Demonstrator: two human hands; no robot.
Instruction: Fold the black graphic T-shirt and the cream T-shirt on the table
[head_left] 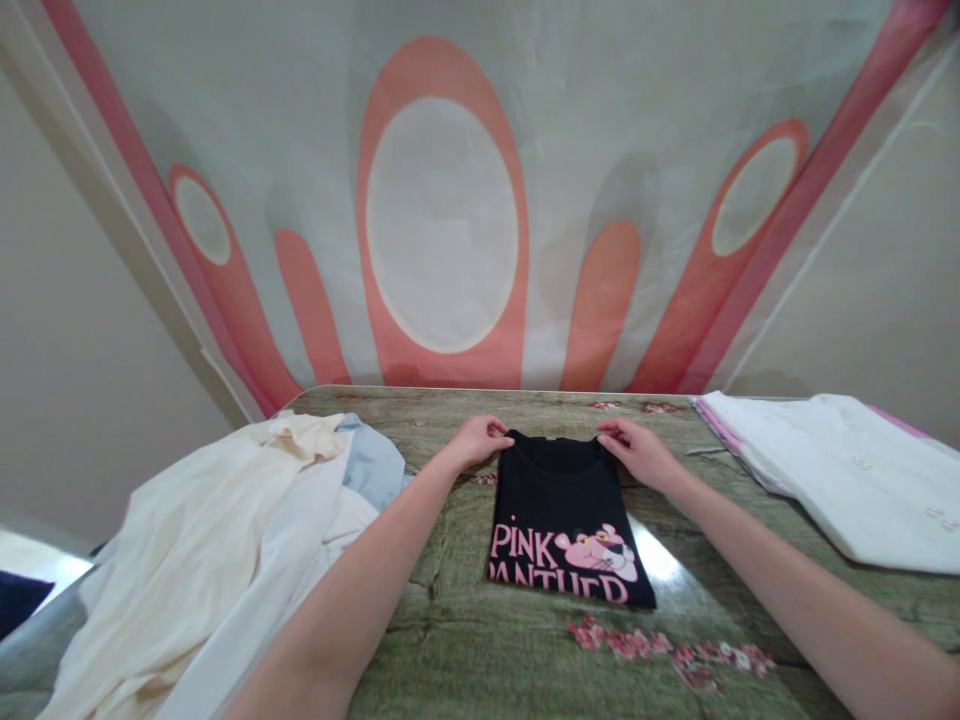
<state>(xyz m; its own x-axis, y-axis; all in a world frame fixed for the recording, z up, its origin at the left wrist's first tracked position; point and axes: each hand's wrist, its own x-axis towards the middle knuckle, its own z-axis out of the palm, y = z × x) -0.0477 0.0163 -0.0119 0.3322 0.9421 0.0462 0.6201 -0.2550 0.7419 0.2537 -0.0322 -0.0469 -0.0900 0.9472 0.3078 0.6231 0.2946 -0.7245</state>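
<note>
A black T-shirt (559,500) lies folded into a neat rectangle on the table, its neckline facing away from me. Pink lettering and a pink cartoon panther head show on its lower half. My left hand (481,442) pinches the shirt's far left corner at the shoulder. At the far right corner, my right hand (634,450) grips the cloth between thumb and fingers. The shirt rests flat, with both hands at its top edge.
A loose heap of cream, white and light blue clothes (217,540) covers the table's left side. Folded white and pink garments (847,470) are stacked at the right. The wood-patterned tabletop (442,640) has printed pink blossoms and meets a patterned backdrop (450,370).
</note>
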